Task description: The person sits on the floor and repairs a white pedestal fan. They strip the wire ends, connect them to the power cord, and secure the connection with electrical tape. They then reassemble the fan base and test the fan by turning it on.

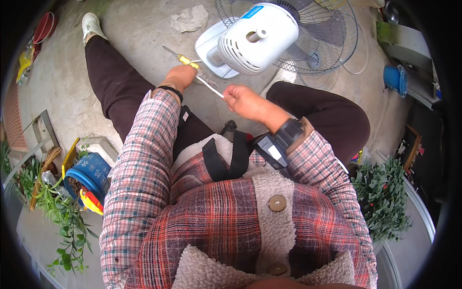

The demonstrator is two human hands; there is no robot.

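Note:
A thin white cable [210,86] stretches between my two hands. My left hand [180,78] is closed around its far left end. My right hand [244,102] pinches the other end between thumb and fingertips. Just beyond my left knuckles is a screwdriver [186,60] with a yellow handle and metal shaft; whether the left hand touches it I cannot tell. In front of both hands, between my legs, an electric fan [263,41] rests on the floor with its white motor housing upward. Its wire grille [332,53] spreads to the right, around grey blades.
A pale crumpled cloth [189,19] lies on the concrete floor behind the fan. At left stand a blue bucket [91,171] and green plants [65,226]. On the right are a leafy bush [382,200] and a blue container [395,81]. A red basin [45,28] sits far left.

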